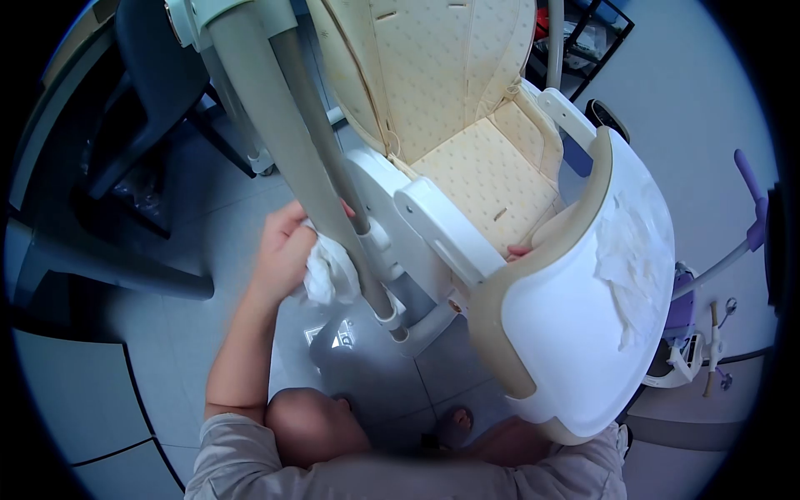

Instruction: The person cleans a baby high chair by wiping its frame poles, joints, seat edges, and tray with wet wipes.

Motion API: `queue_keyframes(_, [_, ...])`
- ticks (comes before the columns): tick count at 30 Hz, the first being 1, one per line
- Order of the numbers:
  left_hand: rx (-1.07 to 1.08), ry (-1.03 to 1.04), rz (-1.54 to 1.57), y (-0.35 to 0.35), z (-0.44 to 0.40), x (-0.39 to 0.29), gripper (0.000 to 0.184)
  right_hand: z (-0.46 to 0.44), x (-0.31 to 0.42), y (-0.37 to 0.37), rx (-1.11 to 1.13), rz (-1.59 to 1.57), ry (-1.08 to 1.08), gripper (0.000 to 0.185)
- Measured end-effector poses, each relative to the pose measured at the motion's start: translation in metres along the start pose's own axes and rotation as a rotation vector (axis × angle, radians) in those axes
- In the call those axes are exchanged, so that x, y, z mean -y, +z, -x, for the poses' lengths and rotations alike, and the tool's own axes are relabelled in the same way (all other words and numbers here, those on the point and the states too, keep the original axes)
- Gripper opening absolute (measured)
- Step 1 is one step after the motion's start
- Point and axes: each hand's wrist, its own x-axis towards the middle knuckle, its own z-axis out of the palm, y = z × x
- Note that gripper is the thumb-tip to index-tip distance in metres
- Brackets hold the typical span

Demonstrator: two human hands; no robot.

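Note:
My left hand [286, 252] is closed around a crumpled white wipe [331, 271]. It presses the wipe to the grey-beige leg tube [287, 117] of a high chair, and a fingertip shows on the tube's far side. The chair has a cream padded seat [483, 171] and white armrests. Its large white tray [567, 308] hides most of my right arm. Only fingertips of my right hand [518, 251] show, curled at the tray's inner edge beside the seat. A second, thin white wipe [629, 267] lies spread and wrinkled on the tray.
A dark chair [158, 83] stands at the upper left, near a thick curved grey leg [125, 262]. Purple-and-white wheeled gear [679, 321] with a handle is on the right. A black rack [587, 42] stands behind the high chair. My bent knee [312, 425] is close below.

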Motion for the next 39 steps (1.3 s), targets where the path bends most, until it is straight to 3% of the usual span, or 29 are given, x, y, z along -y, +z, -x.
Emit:
queue_keyframes(9, [0.253,-0.033,-0.166,0.010,0.027,-0.037,0.039,0.019,0.024,-0.002,0.093,0.117,0.113,0.037])
queue_keyframes(12, [0.370,-0.017,-0.368,0.005,0.027,-0.058,0.031,0.038,0.045,-0.005,0.175,0.106,0.148,0.039])
queue_keyframes(15, [0.833,-0.125,-1.046,-0.001,0.026,-0.088,0.015,0.060,0.063,-0.007,0.317,0.007,0.150,0.041])
queue_keyframes(18, [1.082,0.026,-0.806,0.011,0.037,-0.098,0.012,0.075,0.085,-0.018,0.514,-0.392,-0.084,0.043])
queue_keyframes(21, [0.892,0.442,-0.453,0.046,0.052,-0.085,0.020,0.054,0.140,-0.041,0.493,-0.669,-0.212,0.063])
queue_keyframes(24, [0.750,0.511,-0.311,0.060,0.053,-0.087,0.028,0.053,0.169,-0.078,0.489,-0.510,-0.004,0.070])
queue_keyframes(25, [0.735,0.513,-0.220,0.062,0.052,-0.091,0.027,0.055,0.169,-0.086,0.487,-0.714,0.189,0.062])
queue_keyframes(28, [0.667,0.580,-0.011,0.063,0.045,-0.098,0.025,0.018,0.174,-0.137,0.617,-0.558,-0.037,0.047])
queue_keyframes(31, [0.571,0.832,-0.027,0.034,0.038,-0.079,0.021,-0.001,0.169,-0.173,0.411,-0.492,0.116,0.024])
queue_keyframes(34, [0.388,1.002,-0.125,-0.004,0.014,-0.038,0.024,-0.038,0.167,-0.176,0.236,-0.338,0.246,0.020])
queue_keyframes(37, [0.099,0.610,0.092,0.008,0.012,-0.004,0.034,-0.078,0.166,-0.162,0.394,-0.055,0.156,0.023])
queue_keyframes(39, [0.070,0.441,0.236,0.024,0.015,-0.006,0.040,-0.093,0.158,-0.142,0.445,0.012,0.057,0.025])
